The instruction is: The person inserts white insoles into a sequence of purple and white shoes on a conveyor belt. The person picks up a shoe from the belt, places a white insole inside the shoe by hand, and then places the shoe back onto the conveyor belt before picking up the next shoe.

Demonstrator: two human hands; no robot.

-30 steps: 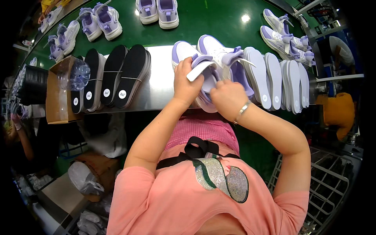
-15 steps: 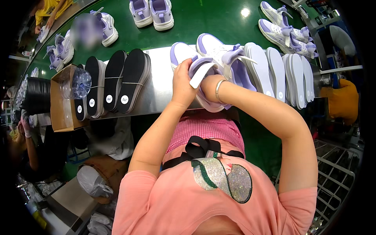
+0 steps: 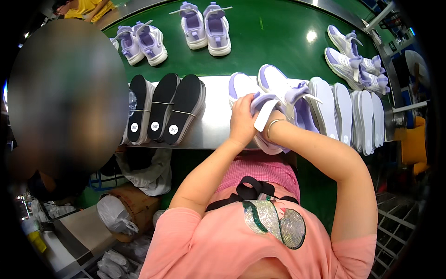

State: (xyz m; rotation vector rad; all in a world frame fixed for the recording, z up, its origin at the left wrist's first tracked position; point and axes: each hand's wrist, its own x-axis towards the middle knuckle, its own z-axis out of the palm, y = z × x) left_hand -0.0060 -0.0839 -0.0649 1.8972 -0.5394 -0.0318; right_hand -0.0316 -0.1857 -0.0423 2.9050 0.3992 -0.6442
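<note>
The white-and-lilac shoe point(image 3: 242, 86) sits under both my hands, toe pointing away, its heel at the near edge of the metal bench point(image 3: 214, 111). A second ago my right hand point(image 3: 277, 115) was bunched at the shoe's opening; now it is sunk inside nearly to the wrist. As I judge it, that takes the work down into the shoe, where my view can't follow. I can't tell whether those hidden fingers are spread or curled, or whether they hold anything. My left hand point(image 3: 244, 121) has stayed on the shoe's left side, its grip narrow, fingers closed on the collar near the tongue. A white strap point(image 3: 265, 115) stands up between the two hands.

Just beyond and right of my right hand is the matching shoe point(image 3: 275, 80). Farther right of that hand stand stacks of pale insoles point(image 3: 324, 107); well left of my left hand lie banded stacks of black insoles point(image 3: 186, 102). Well beyond both hands, more pairs of shoes point(image 3: 217, 30) rest on a green surface point(image 3: 265, 42).
</note>
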